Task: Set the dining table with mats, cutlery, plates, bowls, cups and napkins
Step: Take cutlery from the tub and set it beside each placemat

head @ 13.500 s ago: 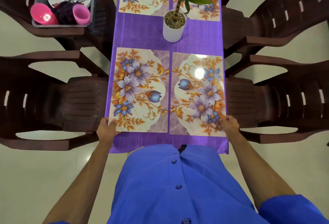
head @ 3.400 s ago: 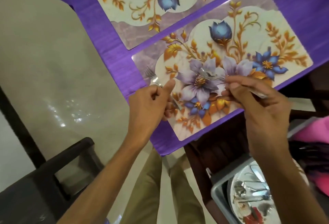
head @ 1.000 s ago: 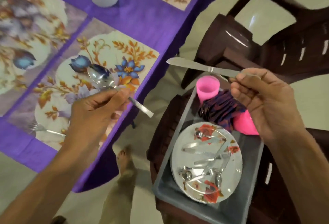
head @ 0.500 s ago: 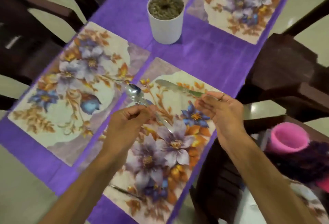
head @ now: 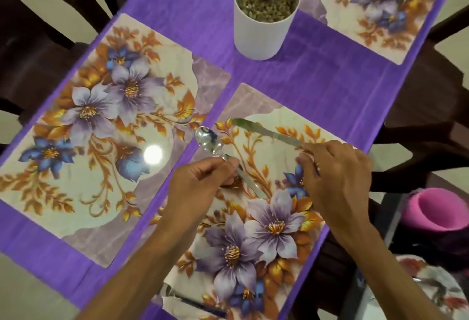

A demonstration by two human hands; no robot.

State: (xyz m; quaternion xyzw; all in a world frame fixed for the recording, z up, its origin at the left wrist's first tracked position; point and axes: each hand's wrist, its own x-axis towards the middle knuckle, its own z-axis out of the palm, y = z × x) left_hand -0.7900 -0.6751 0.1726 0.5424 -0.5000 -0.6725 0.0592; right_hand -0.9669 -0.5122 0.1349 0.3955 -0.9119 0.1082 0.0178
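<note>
Purple cloth (head: 317, 86) is covering a long table, seen from the head camera looking down at two bare hands working over the nearest floral mat (head: 258, 230). The left hand (head: 198, 187) is pinching a spoon (head: 210, 142) by its handle between thumb and fingertips, the bowl pointing away, held just above the mat. The right hand (head: 337, 180) is curling closed around a knife (head: 266, 131), gripping its handle, the blade angling toward the spoon. To lay them well, I judge both pieces should be lowered flat, parallel to each other and square to the mat's edge, with room being left in the middle for a plate. Three mats are showing: this one, another mat (head: 101, 129) to its left, and a far mat (head: 380, 7) partly cut off. One white plant pot (head: 261, 30) is standing between them. One pink cup (head: 441, 213) and one flowered plate (head: 436, 291) are waiting at lower right. Dark chairs are ringing the table, their number unclear
</note>
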